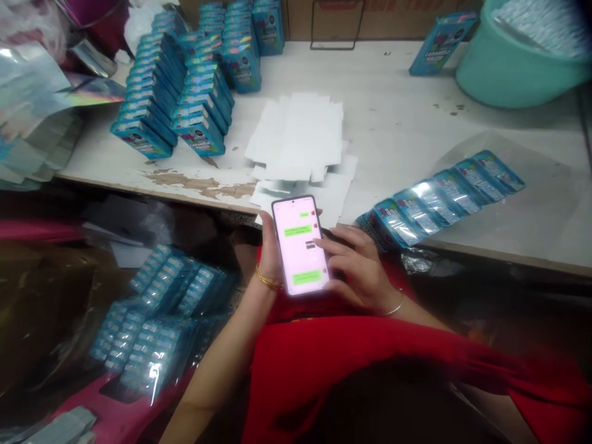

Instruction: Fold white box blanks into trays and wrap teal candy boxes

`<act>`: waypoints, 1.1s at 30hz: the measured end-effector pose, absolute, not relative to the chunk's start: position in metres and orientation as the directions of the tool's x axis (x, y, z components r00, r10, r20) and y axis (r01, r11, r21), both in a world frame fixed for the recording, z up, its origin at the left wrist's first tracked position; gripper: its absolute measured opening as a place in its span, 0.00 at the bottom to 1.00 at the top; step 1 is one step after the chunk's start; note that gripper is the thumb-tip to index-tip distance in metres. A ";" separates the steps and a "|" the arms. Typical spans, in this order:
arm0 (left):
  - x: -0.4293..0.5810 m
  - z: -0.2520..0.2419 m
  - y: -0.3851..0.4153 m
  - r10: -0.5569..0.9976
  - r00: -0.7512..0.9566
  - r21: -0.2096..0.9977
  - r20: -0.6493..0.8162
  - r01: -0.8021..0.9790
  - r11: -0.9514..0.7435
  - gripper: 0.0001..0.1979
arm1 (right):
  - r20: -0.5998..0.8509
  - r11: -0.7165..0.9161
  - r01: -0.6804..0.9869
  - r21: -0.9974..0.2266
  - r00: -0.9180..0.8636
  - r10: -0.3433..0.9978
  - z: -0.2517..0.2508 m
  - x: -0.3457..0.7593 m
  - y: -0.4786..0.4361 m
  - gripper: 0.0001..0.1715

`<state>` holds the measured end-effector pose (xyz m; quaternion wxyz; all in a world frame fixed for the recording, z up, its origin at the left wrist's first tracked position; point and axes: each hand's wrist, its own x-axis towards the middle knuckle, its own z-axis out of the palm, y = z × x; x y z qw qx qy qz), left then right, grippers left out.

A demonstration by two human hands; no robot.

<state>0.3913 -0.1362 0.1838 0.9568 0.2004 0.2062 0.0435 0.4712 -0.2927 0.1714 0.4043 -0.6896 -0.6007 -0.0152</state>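
Note:
A smartphone (298, 256) with a lit screen of green message bubbles lies in my left hand (269, 253), tilted a little. My left thumb runs up along its left edge, and the other fingers are mostly hidden behind it. My right hand (358, 268) is at the phone's right side with its fingers apart. Its index fingertip is over the screen, at a small picture among the messages; whether it touches the glass I cannot tell. Just beyond the phone, flat white cardboard blanks (300, 139) are piled at the table's front edge.
On the white table (370, 123) stand rows of blue boxes (198, 126) at the back left. A wrapped row of blue packs (444, 197) lies at the right, near a teal bucket (522, 68) and a single blue box (439, 46). Bundled blue packs (152, 327) sit at lower left.

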 end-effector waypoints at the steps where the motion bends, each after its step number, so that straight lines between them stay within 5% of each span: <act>1: 0.391 0.184 -0.136 0.166 0.913 0.403 -0.372 -0.002 0.915 0.49 | 0.504 0.044 0.840 -0.541 0.282 0.817 0.171 0.471 -0.292 0.15; 12: 0.389 0.182 -0.134 0.134 0.919 0.391 -0.372 0.024 0.920 0.52 | 0.612 0.179 0.836 -0.519 0.217 0.761 0.179 0.468 -0.297 0.18; 22: 0.389 0.180 -0.134 0.160 0.918 0.411 -0.364 0.004 0.912 0.50 | 0.549 0.020 0.883 -0.469 0.273 0.790 0.175 0.473 -0.284 0.13; 29: 0.387 0.178 -0.131 0.128 0.931 0.416 -0.342 0.028 0.909 0.50 | 0.613 0.232 0.822 -0.520 0.169 0.772 0.183 0.467 -0.293 0.21; 33: 0.386 0.180 -0.131 0.118 0.930 0.385 -0.347 0.027 0.922 0.51 | 0.626 0.201 0.842 -0.500 0.192 0.756 0.185 0.467 -0.297 0.20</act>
